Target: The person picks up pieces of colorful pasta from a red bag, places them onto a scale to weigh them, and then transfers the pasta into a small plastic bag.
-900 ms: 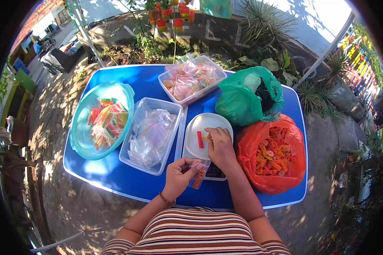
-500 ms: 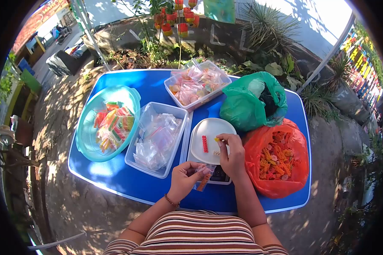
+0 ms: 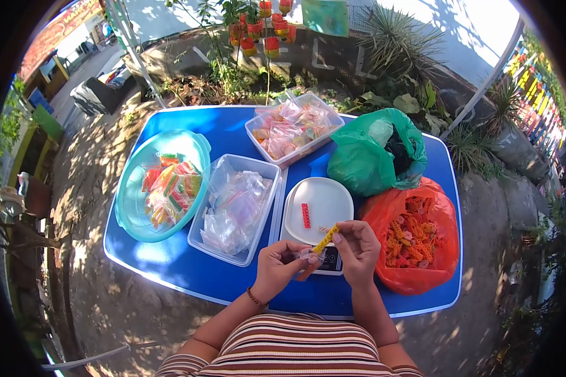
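I read two large white letters, "L L" (image 3: 321,58), on the low garden wall (image 3: 295,53); markings on the scale panel (image 3: 328,260) were too small.

- Worktop (image 3: 170,256): smooth, glossy blue.
- Basin (image 3: 131,204): translucent turquoise plastic.
- Green bag (image 3: 358,164): crinkled, shiny plastic.
- Red bag (image 3: 415,284): thin, glossy plastic.
- Scale plate (image 3: 305,187): smooth, probably plastic.
- Shirt (image 3: 295,342): ribbed, matt cloth.

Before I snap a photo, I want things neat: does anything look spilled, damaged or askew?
Nothing stands out: the basin, both tubs and the red bag hold their contents, and no spill shows on the blue table.
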`<state>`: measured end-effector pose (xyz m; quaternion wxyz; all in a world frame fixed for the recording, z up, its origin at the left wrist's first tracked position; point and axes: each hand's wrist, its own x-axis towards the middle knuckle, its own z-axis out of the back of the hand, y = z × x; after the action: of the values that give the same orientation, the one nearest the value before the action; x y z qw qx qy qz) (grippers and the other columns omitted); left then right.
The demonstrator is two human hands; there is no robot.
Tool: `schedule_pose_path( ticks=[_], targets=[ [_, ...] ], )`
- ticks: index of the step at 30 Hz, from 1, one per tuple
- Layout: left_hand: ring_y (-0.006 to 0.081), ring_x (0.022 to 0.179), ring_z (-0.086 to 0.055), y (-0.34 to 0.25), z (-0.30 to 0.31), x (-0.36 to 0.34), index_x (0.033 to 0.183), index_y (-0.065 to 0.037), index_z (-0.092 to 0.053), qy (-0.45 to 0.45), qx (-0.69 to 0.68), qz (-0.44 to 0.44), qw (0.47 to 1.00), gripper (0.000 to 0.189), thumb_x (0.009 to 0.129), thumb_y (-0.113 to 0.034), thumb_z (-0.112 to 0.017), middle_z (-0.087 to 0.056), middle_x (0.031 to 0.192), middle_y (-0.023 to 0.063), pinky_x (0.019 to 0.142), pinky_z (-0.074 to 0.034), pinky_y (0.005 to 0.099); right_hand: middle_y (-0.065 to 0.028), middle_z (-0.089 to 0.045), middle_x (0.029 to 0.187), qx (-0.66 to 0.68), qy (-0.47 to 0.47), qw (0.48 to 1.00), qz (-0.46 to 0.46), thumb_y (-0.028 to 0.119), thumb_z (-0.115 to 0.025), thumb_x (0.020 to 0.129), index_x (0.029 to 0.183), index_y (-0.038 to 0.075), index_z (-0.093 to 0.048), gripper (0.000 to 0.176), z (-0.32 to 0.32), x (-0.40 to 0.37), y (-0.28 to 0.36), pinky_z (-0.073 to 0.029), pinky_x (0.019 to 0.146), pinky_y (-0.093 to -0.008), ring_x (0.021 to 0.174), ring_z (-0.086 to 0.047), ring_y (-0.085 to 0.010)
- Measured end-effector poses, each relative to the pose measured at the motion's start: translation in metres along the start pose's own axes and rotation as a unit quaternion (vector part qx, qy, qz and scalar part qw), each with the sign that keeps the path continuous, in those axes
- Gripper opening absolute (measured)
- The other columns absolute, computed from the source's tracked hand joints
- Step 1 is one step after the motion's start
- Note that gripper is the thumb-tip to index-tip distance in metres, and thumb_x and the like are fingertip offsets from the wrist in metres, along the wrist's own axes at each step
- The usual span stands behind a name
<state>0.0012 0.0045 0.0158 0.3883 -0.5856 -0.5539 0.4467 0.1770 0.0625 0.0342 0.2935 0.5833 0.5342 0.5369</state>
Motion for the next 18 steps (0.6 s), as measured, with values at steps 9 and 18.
schedule_pose_path(
  ticks=[9,18],
  targets=[
    [0.0165,0.087,-0.075,-0.001,0.000,-0.002,0.107,0.004,-0.067,0.010,-0.020,0.008,1.000,0.024,0.087,-0.002,-0.080,-0.077,0.098,0.0157,0.079,-0.061,0.0289,-0.0107,-0.067,0.107,0.031,-0.009,0.999,-0.011,-0.006,-0.064,0.097,0.115,-0.006,-0.059,0.018,0.001,-0.005,0.001,-0.055,0.091,-0.0269,0.101,-0.068,-0.0139],
    [0.0112,0.086,-0.072,-0.001,-0.002,0.000,0.114,0.004,-0.068,0.015,-0.041,0.011,0.999,0.029,0.092,-0.012,-0.078,-0.076,0.098,0.0119,0.075,-0.058,0.0249,-0.0107,-0.071,0.100,-0.155,0.091,0.983,-0.019,-0.003,-0.076,0.086,0.099,-0.001,-0.070,0.014,0.006,-0.002,0.013,-0.054,0.084,-0.0278,0.092,-0.069,-0.0178]
  ],
)
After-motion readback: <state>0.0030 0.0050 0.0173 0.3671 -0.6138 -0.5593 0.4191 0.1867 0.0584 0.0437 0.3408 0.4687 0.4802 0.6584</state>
